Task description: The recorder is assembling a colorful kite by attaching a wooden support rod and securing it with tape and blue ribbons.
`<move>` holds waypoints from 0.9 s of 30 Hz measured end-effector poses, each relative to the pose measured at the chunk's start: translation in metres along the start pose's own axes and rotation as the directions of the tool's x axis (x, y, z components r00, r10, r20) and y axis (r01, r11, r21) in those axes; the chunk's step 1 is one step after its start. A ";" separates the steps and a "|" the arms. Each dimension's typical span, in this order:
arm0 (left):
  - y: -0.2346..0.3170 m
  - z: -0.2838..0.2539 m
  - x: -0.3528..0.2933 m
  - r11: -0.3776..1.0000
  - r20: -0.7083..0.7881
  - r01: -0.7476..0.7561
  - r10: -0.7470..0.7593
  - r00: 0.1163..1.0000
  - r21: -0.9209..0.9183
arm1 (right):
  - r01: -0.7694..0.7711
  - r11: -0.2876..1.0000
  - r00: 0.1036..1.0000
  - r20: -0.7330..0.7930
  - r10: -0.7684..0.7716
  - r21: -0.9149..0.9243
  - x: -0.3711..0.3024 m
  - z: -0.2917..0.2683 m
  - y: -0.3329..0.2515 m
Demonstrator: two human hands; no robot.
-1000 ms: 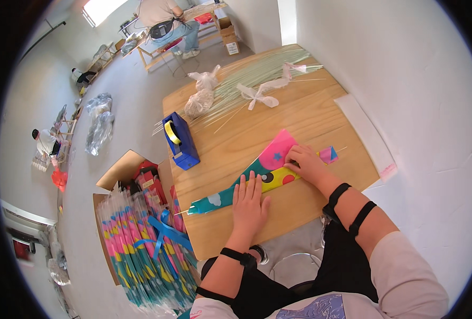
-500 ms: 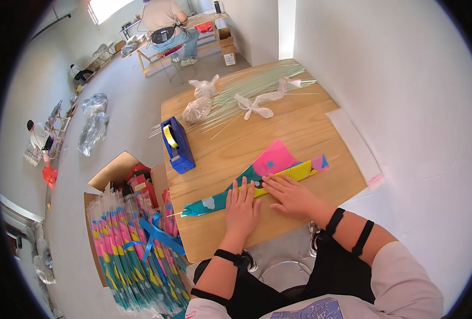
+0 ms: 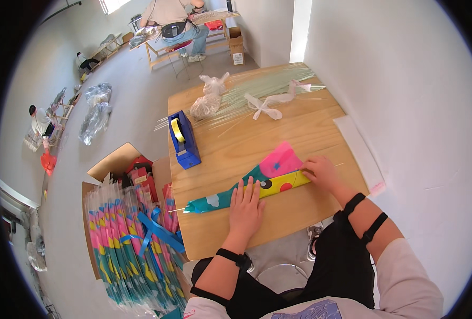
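Note:
A folded kite (image 3: 278,183) of thin teal, yellow and pink printed sheet lies slantwise across the near half of the wooden table (image 3: 321,122). Slim rods stick out at both of its ends. My left hand (image 3: 245,210) rests flat on its teal middle, fingers stretched and a little apart. At the kite's right end, my right hand (image 3: 321,173) has its fingers bent and pinched on the upper edge, where pink meets yellow; the fingertips partly hide the edge there. A pink flap with a blue star stands out beyond the yellow strip.
A blue tape dispenser (image 3: 184,141) stands at the table's left edge. Clear thin rods (image 3: 252,93) and knotted plastic bags (image 3: 206,106) lie at the far end. Left of the table, a cardboard box (image 3: 111,165) holds many packed kites (image 3: 135,244). A white wall rises on the right.
My right hand has slid from the kite's middle to its right end and gone from flat to pinching. The blue and pink tip there no longer shows. My left hand stays on the kite.

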State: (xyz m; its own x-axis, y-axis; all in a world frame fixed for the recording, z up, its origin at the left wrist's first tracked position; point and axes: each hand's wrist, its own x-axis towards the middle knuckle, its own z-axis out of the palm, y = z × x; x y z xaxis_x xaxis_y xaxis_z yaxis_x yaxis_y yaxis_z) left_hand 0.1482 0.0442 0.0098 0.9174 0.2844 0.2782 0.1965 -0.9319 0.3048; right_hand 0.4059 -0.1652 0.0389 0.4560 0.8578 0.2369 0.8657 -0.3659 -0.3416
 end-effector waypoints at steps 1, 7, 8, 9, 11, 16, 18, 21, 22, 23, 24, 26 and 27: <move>0.000 -0.001 0.000 1.000 -0.003 0.002 -0.002 1.000 -0.001 | -0.044 0.997 0.998 0.046 0.041 0.069 0.004 0.000 0.006; -0.002 0.005 0.002 0.999 -0.024 0.022 -0.023 0.999 -0.027 | -0.174 0.978 0.970 0.192 0.149 0.118 0.018 -0.004 0.013; -0.001 0.005 0.003 0.999 -0.028 0.023 -0.024 0.999 -0.038 | -0.175 0.983 0.969 0.185 0.163 0.051 0.017 -0.005 0.012; 0.000 0.005 0.005 0.998 -0.030 0.019 -0.021 0.999 -0.054 | -0.175 0.984 0.968 0.178 0.176 -0.019 0.016 -0.006 0.010; -0.006 0.002 0.001 0.997 -0.029 0.034 -0.036 0.999 -0.064 | 0.058 0.990 0.997 0.054 -0.052 -0.125 0.017 -0.010 -0.021; 0.000 -0.006 0.007 0.996 -0.071 0.035 -0.041 0.997 -0.084 | 0.302 0.937 0.952 0.006 -0.306 -0.176 0.007 -0.005 -0.073; 0.001 -0.011 0.010 0.997 -0.066 0.016 -0.021 0.998 -0.072 | 0.261 0.938 0.965 0.028 -0.262 -0.227 0.006 0.005 -0.072; -0.007 -0.013 0.015 1.000 -0.030 -0.019 0.019 0.999 -0.011 | 0.269 0.921 0.963 0.066 -0.262 -0.281 0.010 0.014 -0.067; -0.013 -0.013 0.018 1.000 -0.005 -0.016 0.016 1.000 -0.011 | 0.239 0.942 0.971 0.071 -0.228 -0.234 0.012 0.016 -0.064; -0.019 -0.014 0.021 1.000 0.020 -0.013 0.014 1.000 -0.011 | 0.206 0.960 0.978 0.078 -0.194 -0.188 0.016 0.018 -0.060; -0.024 -0.017 0.024 0.991 0.028 0.037 -0.033 0.999 -0.128 | 0.170 0.975 0.983 0.089 -0.159 -0.143 0.019 0.018 -0.055; -0.034 -0.030 0.030 0.928 0.057 0.139 -0.127 0.990 -0.346 | 0.118 0.993 0.981 0.160 -0.113 -0.025 0.031 0.009 -0.048; -0.037 -0.033 0.033 0.936 0.056 0.141 -0.130 0.990 -0.323 | 0.086 0.996 0.976 0.196 -0.090 0.031 0.038 0.004 -0.045</move>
State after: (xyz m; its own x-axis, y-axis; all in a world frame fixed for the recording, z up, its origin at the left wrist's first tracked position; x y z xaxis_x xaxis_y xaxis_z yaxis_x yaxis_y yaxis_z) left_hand 0.1595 0.0959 0.0379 0.9020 0.3901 0.1853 0.2014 -0.7595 0.6185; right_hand 0.3830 -0.1151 0.0599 0.3265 0.9415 0.0838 0.8949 -0.2794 -0.3481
